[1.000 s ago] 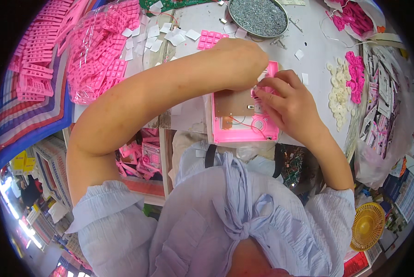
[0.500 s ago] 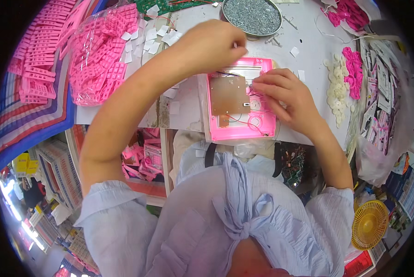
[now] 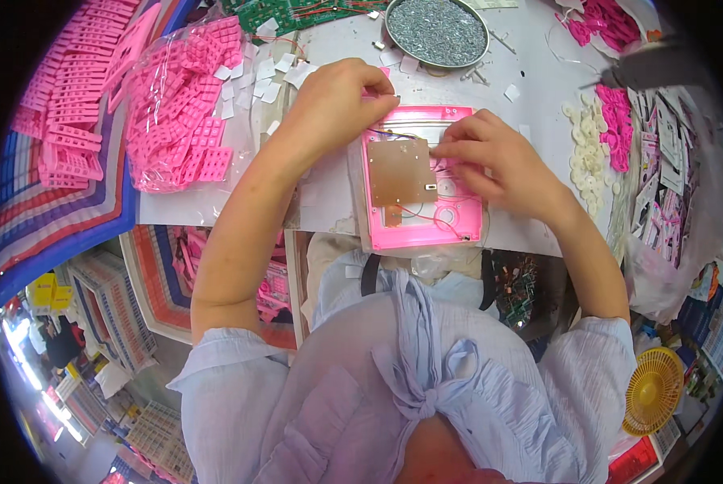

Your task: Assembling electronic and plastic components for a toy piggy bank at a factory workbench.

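A shallow pink plastic case (image 3: 385, 236) lies before me on the table, its inside facing up. A brown circuit board (image 3: 397, 169) sits in it, with thin red and dark wires near its edges. At the case's upper left corner my left hand (image 3: 337, 105) is closed, thumb and index finger pinched together; what they pinch is too small to make out. Over the case's right side is my right hand (image 3: 498, 165), fingers curled beside the board's edge. Its fingertips look closed around something hidden, close to the wires.
A round tin of screws (image 3: 438, 32) stands beyond the case. Bagged pink keypads (image 3: 184, 113) and white paper squares (image 3: 264, 68) lie to the left. A green circuit board (image 3: 281, 16) is at the back. Cream discs (image 3: 587, 153) and a dark powered screwdriver (image 3: 660, 66) are at right.
My left hand has moved left and toward me, from near the screw tin to the case's corner. My right hand stays over the case. The dark screwdriver now shows at upper right.
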`<state>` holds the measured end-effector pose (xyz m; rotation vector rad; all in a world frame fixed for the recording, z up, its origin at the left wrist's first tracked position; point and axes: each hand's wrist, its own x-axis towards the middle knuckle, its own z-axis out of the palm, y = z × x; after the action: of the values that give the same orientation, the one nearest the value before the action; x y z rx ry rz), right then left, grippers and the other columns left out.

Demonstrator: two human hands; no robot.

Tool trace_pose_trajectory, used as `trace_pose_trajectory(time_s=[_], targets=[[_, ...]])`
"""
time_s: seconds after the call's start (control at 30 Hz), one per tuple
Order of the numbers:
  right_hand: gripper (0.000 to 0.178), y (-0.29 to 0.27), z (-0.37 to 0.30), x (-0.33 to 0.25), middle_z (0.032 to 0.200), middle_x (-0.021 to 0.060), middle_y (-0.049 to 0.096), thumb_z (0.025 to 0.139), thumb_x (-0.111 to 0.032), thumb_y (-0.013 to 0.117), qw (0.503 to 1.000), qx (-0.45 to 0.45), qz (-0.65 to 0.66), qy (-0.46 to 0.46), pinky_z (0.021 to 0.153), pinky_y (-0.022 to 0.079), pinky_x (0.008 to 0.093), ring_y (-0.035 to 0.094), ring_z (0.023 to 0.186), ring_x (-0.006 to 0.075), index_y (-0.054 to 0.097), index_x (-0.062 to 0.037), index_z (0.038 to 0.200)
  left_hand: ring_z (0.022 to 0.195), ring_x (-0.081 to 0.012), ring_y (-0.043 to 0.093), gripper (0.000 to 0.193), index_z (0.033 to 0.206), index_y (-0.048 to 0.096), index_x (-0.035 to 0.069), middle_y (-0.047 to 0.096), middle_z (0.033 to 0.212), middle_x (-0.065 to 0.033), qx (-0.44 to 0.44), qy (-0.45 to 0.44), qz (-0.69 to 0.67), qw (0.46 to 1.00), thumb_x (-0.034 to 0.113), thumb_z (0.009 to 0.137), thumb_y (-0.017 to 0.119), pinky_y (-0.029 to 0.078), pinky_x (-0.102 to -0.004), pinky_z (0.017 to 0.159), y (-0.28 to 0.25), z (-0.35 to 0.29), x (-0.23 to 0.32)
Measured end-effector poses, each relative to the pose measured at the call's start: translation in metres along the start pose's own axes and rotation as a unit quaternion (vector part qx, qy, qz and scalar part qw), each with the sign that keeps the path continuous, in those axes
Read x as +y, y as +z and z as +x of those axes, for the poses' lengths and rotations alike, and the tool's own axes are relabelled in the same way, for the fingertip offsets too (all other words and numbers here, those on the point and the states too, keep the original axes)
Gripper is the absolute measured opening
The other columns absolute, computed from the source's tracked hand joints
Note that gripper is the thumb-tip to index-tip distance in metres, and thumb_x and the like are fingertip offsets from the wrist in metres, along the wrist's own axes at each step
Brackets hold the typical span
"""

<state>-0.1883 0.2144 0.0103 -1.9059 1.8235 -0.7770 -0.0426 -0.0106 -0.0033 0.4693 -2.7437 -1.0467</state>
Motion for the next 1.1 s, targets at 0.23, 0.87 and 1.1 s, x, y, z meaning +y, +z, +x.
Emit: trace_pose_trajectory(time_s=[0.23,0.87,1.1], targets=[[0.023,0.005,-0.011,-0.009,0.105,0.0077,0.065,0.076,-0.006,0.07,0.997,0.041,-0.065,-0.011,0.083,0.053,0.0397,0.059,0.102,0.0284,0.072,-0.0069,0.099,0.072,-0.0146,0.063,0.018,0.102,0.075,0.002,0.073,0.091,-0.0087,0.047,0.046,-0.116,0.991,0.01,0.085,0.073,0.051,-0.0281,0.067,0.01,-0.026,0.021],[0.015,0.016,0.024,-0.023,0.085,0.008,0.066,0.08,-0.012,0.074,0.983,0.179,-0.028,0.019,0.068,0.052,0.0377,0.062,0.076,0.0274,0.069,-0.0069,0.093,0.076,-0.0152,0.064,0.014,0.098,0.072,0.005,0.069,0.085,-0.0063,0.057,-0.019,-0.115,0.991,0.004,0.084,0.074,0.051,-0.0289,0.067,0.023,-0.053,0.035],[0.024,0.002,0.02,-0.023,0.1,0.008,0.068,0.081,-0.011,0.071,0.986,0.154,-0.06,0.0,0.074,0.054,0.0378,0.063,0.086,0.0273,0.071,-0.008,0.105,0.077,-0.0266,0.064,0.013,0.088,0.07,0.007,0.069,0.082,-0.0062,0.142,0.156,-0.049,0.976,0.015,0.079,0.077,0.047,-0.0382,0.075,0.031,-0.042,0.023]])
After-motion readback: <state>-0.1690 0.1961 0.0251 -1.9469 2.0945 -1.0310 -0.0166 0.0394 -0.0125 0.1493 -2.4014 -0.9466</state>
